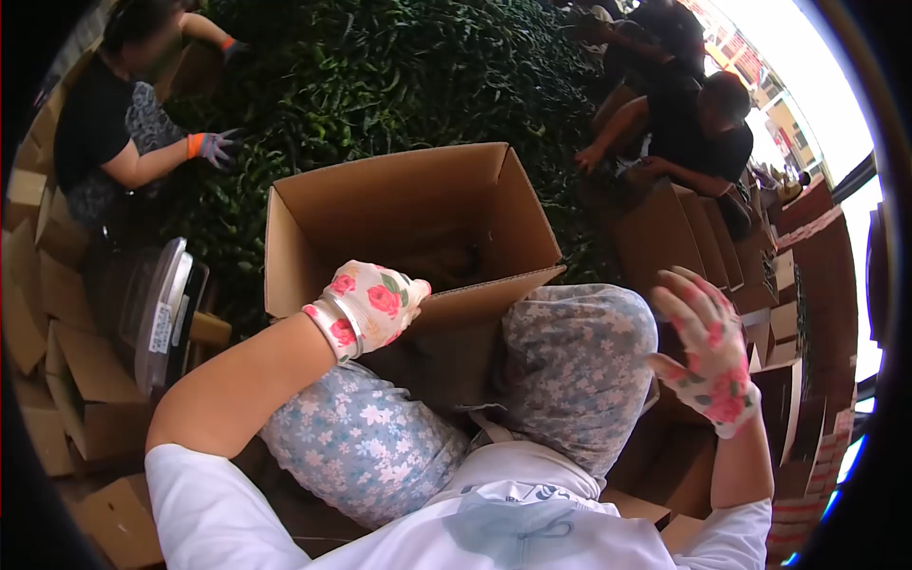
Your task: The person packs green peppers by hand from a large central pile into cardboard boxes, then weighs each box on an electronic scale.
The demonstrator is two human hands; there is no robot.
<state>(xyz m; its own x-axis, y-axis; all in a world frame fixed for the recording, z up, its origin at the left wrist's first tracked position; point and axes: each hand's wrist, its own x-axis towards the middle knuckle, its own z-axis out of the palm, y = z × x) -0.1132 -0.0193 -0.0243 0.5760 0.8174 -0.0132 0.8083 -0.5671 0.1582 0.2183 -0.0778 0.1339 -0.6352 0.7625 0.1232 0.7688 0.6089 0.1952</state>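
Observation:
An open cardboard box (380, 204) stands between my knees and a large heap of green peppers (380, 85). Its inside is shadowed, and little can be made out at the bottom. My left hand (375, 302), in a white glove with a rose print, is at the box's near edge with its fingers curled. What it grips, if anything, is hidden from view. My right hand (705, 351), gloved alike, is raised beside my right knee, fingers spread and holding nothing.
A person in gloves (104, 142) reaches to the peppers at the left; another person (698, 133) sits at the right, others behind. Empty boxes (674, 237) stand at the right, more boxes (95, 366) at the left, near a plastic-topped item (166, 309).

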